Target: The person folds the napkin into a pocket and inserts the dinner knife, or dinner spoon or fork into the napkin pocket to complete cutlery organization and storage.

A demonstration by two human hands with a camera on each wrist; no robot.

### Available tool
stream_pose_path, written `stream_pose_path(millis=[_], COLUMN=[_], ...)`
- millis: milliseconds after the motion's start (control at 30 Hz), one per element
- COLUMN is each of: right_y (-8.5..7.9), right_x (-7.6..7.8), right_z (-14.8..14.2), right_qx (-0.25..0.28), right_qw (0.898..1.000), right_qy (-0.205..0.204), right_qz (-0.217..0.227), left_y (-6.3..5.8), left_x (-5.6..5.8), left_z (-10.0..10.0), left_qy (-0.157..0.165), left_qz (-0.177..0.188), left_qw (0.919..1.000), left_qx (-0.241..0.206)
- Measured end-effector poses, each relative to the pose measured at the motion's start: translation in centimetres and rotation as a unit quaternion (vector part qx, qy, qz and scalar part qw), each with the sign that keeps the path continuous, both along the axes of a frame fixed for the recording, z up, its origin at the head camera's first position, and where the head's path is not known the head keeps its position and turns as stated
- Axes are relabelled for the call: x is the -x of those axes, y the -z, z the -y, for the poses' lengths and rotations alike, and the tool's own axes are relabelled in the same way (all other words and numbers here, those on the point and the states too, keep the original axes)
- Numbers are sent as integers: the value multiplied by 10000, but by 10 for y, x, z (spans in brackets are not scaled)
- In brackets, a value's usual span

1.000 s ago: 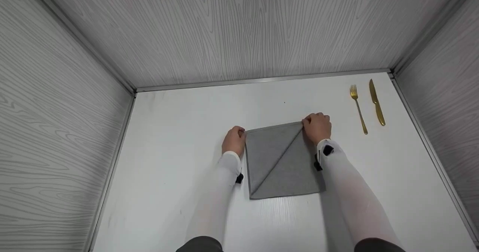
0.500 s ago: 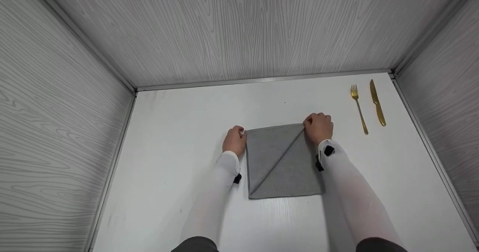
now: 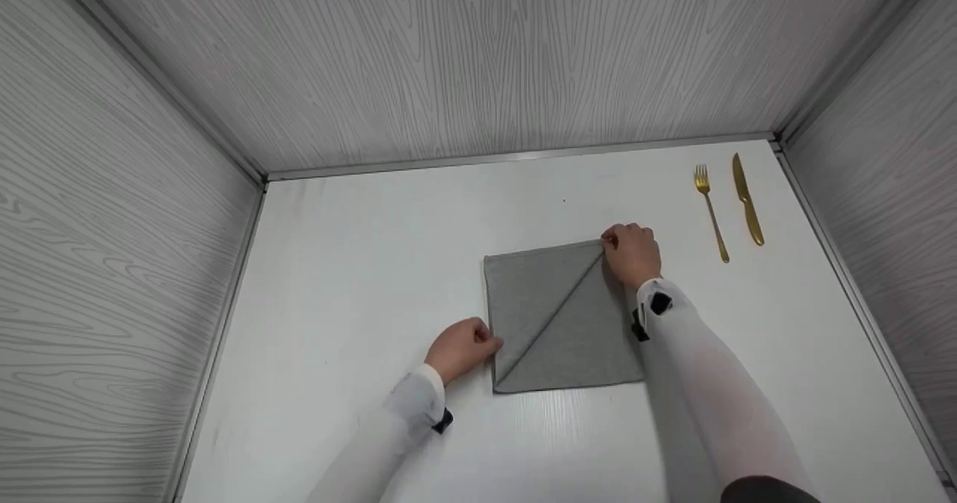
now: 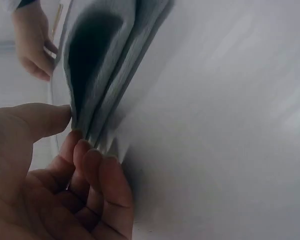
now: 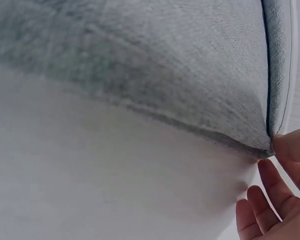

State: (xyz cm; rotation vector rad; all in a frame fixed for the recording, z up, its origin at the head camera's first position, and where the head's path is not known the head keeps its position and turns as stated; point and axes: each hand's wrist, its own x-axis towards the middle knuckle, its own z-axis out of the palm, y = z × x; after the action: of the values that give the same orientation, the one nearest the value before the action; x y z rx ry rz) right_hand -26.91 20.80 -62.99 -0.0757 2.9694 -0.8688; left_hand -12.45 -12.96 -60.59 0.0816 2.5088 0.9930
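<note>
A grey cloth napkin (image 3: 549,316), folded into a square with a diagonal fold line across its top, lies on the white table. My left hand (image 3: 462,350) is at the napkin's left edge, low near the front corner. In the left wrist view, the thumb (image 4: 47,120) and fingertips pinch the layered edge of the napkin (image 4: 107,65), whose layers bulge apart above them. At the far right corner, my right hand (image 3: 632,255) pinches the cloth where the diagonal ends. The right wrist view shows that napkin corner (image 5: 230,100) between thumb and forefinger (image 5: 275,187).
A gold fork (image 3: 712,215) and a gold knife (image 3: 748,202) lie side by side at the table's far right. Grey wood-grain panels (image 3: 486,62) wall in the table's back and both sides.
My left hand has left the napkin's far left corner and come down along its left edge towards the front. The right hand has kept its pinch on the far right corner.
</note>
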Motion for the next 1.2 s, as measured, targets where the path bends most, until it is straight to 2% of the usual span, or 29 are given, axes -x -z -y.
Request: stream_pose_path(millis=[100,200,300,367,433,467,567,633,667,733,867,1000,1100,1167,1200], right_y=[1,3,-2,-10,-19,-22,-24,-16,-13,-5,4,7,7,6,5], right_x=[-2,-6,-14,-23,-35,-41,-60,-69,-73,-78,-80,-78,-77,-77,-77], right_z=[2,4,16,34,61,76,118,139,147,156,161,161,161,161,162], right_qx=[-77,-147,-412,-746,-1112,-1271,-1417,-1409,-1455,-1550,-1741,-1701,-1694,-1688,-1704], right_qw=[9999,9997,9969,9904,9764,9659,9358,9236,9208,9220,9243,9227,9226,9243,9246], right_qy=[-102,-130,-374,-813,-1532,-1973,-3119,-3522,-3597,-3546,-3394,-3458,-3462,-3420,-3405], right_qz=[-23,-176,-564,-837,-1035,-1096,-832,-554,-389,-96,117,119,124,119,129], left_y=[-1,2,6,9,10,10,12,13,13,15,16,16,15,15,15], left_x=[-23,-41,-52,-56,-59,-60,-62,-63,-63,-64,-67,-70,-71,-72,-72], left_z=[2,4,5,6,8,9,10,9,8,6,4,4,3,2,1], left_qy=[139,168,100,1,-118,-177,-296,-335,-342,-324,-259,-128,-50,115,309], left_qz=[175,269,248,181,114,90,52,49,52,38,-137,-589,-941,-1264,-1499], left_qw=[9997,9991,9987,9985,9982,9980,9976,9974,9973,9975,9991,9978,9940,9891,9841], left_qx=[-121,-278,-424,-509,-577,-602,-620,-633,-641,-633,-297,285,550,745,907])
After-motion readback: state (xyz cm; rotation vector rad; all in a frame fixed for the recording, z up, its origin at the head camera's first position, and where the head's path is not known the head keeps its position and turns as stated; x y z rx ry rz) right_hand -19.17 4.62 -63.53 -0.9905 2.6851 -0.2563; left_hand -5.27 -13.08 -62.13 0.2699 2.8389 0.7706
